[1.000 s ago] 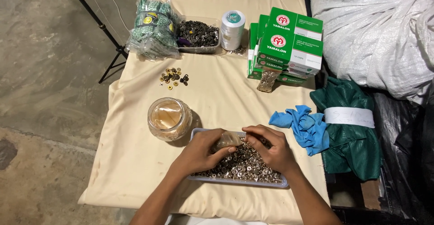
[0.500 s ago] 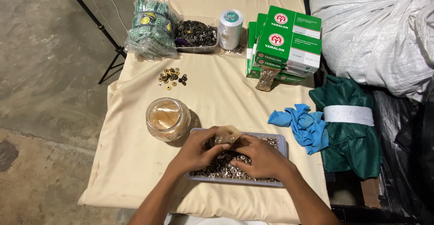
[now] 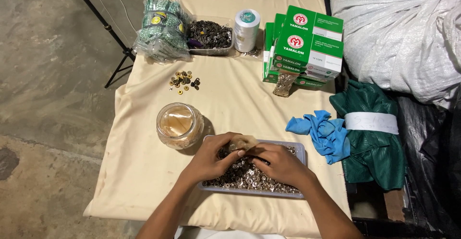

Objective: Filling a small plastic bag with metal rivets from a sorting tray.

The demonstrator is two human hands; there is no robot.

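In the lower centre of the frame, a shallow grey tray [image 3: 301, 149] full of small metal snap buttons [image 3: 245, 177] is seen on a table covered with a cream cloth [image 3: 230, 95]. Both hands are placed over the tray. The left hand [image 3: 211, 160] is laid on the buttons with its fingers bent, and a small brownish translucent packet [image 3: 242, 143] is pinched at its fingertips. The right hand [image 3: 278, 164] is also bent over the buttons, and its fingertips are closed on the same packet from the other side.

Just beside the tray, to its upper left, a glass jar [image 3: 179, 125] is standing upright. A small group of loose brass and dark buttons [image 3: 184, 80] is lying above the jar. In the upper left of the frame a clear bag of green items [image 3: 161, 25] is placed, touching a second tray of dark metal parts [image 3: 210, 35]. Next to it a white thread cone [image 3: 247, 30] is standing. Green and white boxes [image 3: 305, 47] are stacked in the upper right. A crumpled blue cloth [image 3: 321, 133] is lying right of the grey tray, next to a folded green fabric [image 3: 372, 143].
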